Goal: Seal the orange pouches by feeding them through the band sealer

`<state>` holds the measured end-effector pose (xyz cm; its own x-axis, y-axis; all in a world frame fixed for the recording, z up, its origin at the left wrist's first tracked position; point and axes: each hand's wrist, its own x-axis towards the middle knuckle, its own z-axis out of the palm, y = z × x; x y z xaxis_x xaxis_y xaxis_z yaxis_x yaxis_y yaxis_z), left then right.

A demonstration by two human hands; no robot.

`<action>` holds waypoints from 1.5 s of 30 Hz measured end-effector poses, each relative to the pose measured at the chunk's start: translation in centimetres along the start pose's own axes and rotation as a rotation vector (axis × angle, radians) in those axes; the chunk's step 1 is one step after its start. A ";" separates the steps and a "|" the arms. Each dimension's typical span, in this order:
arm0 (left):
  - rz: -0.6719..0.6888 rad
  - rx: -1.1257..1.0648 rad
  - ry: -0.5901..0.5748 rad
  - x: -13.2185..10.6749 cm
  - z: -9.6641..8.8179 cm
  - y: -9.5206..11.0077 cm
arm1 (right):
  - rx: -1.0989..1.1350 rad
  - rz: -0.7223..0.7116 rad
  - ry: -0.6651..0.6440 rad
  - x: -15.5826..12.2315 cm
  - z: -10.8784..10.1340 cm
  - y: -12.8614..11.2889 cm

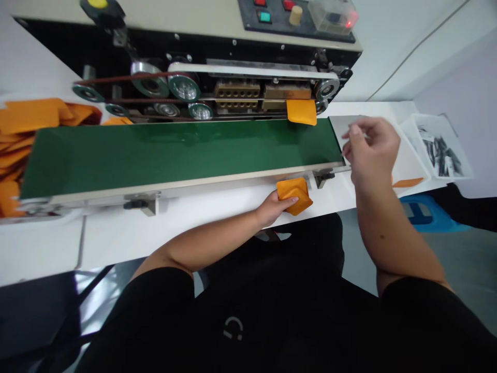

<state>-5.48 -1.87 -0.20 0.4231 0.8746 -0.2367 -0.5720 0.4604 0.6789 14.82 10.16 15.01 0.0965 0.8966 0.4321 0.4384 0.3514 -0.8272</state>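
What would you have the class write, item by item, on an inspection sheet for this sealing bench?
surface: white table carrying a green conveyor belt.
job's things: orange pouch gripped in left hand; second orange pouch at the band sealer.
clutter: orange pouches heaped far left; dark small pieces in a white tray.
grippers: right hand raised, holding nothing, beside the belt's end.
cables: thin line on the wall, possibly a cable.
surroundings: blue stool on the floor.

The pile of orange pouches point(19, 150) runs off the left edge, the control panel point(295, 15) is cut off at the top, the dark pieces point(440, 155) in the tray point(411, 127) at upper right are too small to tell, and the right hand point(373, 150) is slightly blurred.
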 end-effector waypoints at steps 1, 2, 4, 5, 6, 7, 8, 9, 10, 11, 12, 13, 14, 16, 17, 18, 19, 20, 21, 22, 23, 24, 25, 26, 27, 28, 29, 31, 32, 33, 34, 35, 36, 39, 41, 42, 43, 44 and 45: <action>-0.004 -0.011 0.015 0.0 0.0 -0.1 | -0.025 -0.027 0.010 -2.3 -0.6 0.0; -0.010 -0.020 0.030 0.0 0.0 -0.1 | -0.069 -0.040 -0.032 -4.6 -1.0 0.0; -0.020 -0.032 0.061 0.0 0.0 -0.2 | -0.144 -0.005 -0.152 -8.9 -1.3 -0.1; -0.018 -0.034 0.073 -0.1 0.1 -0.2 | -0.170 0.031 -0.218 -10.7 -1.2 0.0; -0.011 -0.035 0.081 -0.1 0.2 -0.2 | -0.190 0.075 -0.278 -12.3 -1.0 0.1; -0.004 -0.034 0.083 -0.1 0.3 -0.2 | -0.209 0.121 -0.324 -13.5 -0.8 0.2; 0.001 -0.032 0.080 -0.2 0.5 -0.1 | -0.228 0.164 -0.353 -14.4 -0.5 0.5; 0.003 -0.027 0.073 -0.3 0.6 0.0 | -0.247 0.204 -0.366 -15.1 -0.2 0.8; 0.000 -0.019 0.064 -0.3 0.6 0.2 | -0.260 0.241 -0.369 -15.6 0.0 1.2; -0.004 -0.010 0.057 -0.4 0.7 0.3 | -0.261 0.272 -0.367 -15.9 0.1 1.6; -0.008 -0.001 0.053 -0.4 0.7 0.4 | -0.245 0.301 -0.364 -16.1 0.2 2.1; -0.010 0.005 0.054 -0.4 0.7 0.5 | -0.214 0.328 -0.363 -16.2 0.2 2.4; -0.012 0.006 0.058 -0.4 0.6 0.5 | -0.174 0.351 -0.364 -16.3 0.1 2.8; -0.013 -0.002 0.079 -0.4 0.5 0.5 | -0.076 0.402 -0.359 -16.2 -0.1 3.3; -0.013 -0.004 0.089 -0.3 0.5 0.5 | -0.017 0.432 -0.342 -16.0 -0.2 3.5; -0.013 0.000 0.094 -0.3 0.4 0.5 | 0.049 0.466 -0.313 -15.9 -0.4 3.6; -0.016 0.014 0.087 -0.3 0.4 0.5 | 0.127 0.503 -0.267 -15.7 -0.5 3.6; -0.022 0.036 0.069 -0.3 0.4 0.5 | 0.214 0.539 -0.210 -15.5 -0.5 3.6; -0.030 0.063 0.042 -0.4 0.4 0.5 | 0.303 0.573 -0.150 -15.3 -0.6 3.5; -0.041 0.091 0.010 -0.4 0.4 0.6 | 0.385 0.602 -0.099 -15.2 -0.5 3.4; -0.049 0.117 -0.017 -0.5 0.5 0.6 | 0.455 0.628 -0.064 -15.1 -0.5 3.3; -0.055 0.135 -0.034 -0.5 0.5 0.6 | 0.508 0.654 -0.051 -15.0 -0.4 3.1; -0.056 0.144 -0.038 -0.6 0.6 0.7 | 0.538 0.683 -0.054 -15.0 -0.2 3.0; -0.053 0.145 -0.032 -0.7 0.7 0.7 | 0.548 0.712 -0.070 -15.1 -0.1 2.8; -0.049 0.142 -0.024 -0.7 0.7 0.8 | 0.544 0.740 -0.087 -15.1 0.1 2.6; -0.045 0.138 -0.015 -0.8 0.8 0.8 | 0.535 0.764 -0.100 -15.1 0.3 2.5; -0.041 0.135 -0.007 -0.8 0.8 0.9 | 0.525 0.782 -0.106 -15.1 0.4 2.3; -0.037 0.135 -0.006 -0.8 0.8 1.0 | 0.524 0.803 -0.094 -14.9 0.3 2.1; -0.038 0.134 -0.007 -0.7 0.8 1.0 | 0.533 0.808 -0.078 -14.7 0.2 2.0; -0.037 0.130 -0.004 -0.7 0.7 1.0 | 0.548 0.812 -0.059 -14.4 -0.1 1.9; -0.034 0.123 0.004 -0.6 0.7 0.9 | 0.570 0.815 -0.042 -14.0 -0.4 1.8; -0.032 0.117 0.012 -0.6 0.6 0.8 | 0.599 0.819 -0.031 -13.6 -0.8 1.6; -0.031 0.112 0.021 -0.5 0.5 0.6 | 0.632 0.821 -0.029 -13.1 -1.3 1.4; -0.026 0.109 0.034 -0.3 0.4 0.3 | 0.701 0.800 -0.083 -11.5 -2.6 0.6; -0.029 0.111 0.026 -0.2 0.3 0.1 | 0.699 0.754 -0.138 -10.3 -3.4 0.1; -0.031 0.112 0.023 -0.2 0.3 0.1 | 0.696 0.722 -0.155 -9.5 -3.8 -0.1; -0.034 0.113 0.020 -0.2 0.3 0.2 | 0.699 0.689 -0.161 -8.7 -4.2 -0.2; -0.035 0.115 0.018 -0.2 0.3 0.2 | 0.710 0.658 -0.152 -7.7 -4.6 -0.1; -0.035 0.116 0.017 -0.2 0.4 0.3 | 0.728 0.633 -0.128 -6.7 -4.9 0.0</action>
<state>-5.47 -2.02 0.31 0.4290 0.8612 -0.2724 -0.4715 0.4708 0.7457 18.60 2.87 13.89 0.0078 0.9843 -0.1762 -0.3257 -0.1641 -0.9311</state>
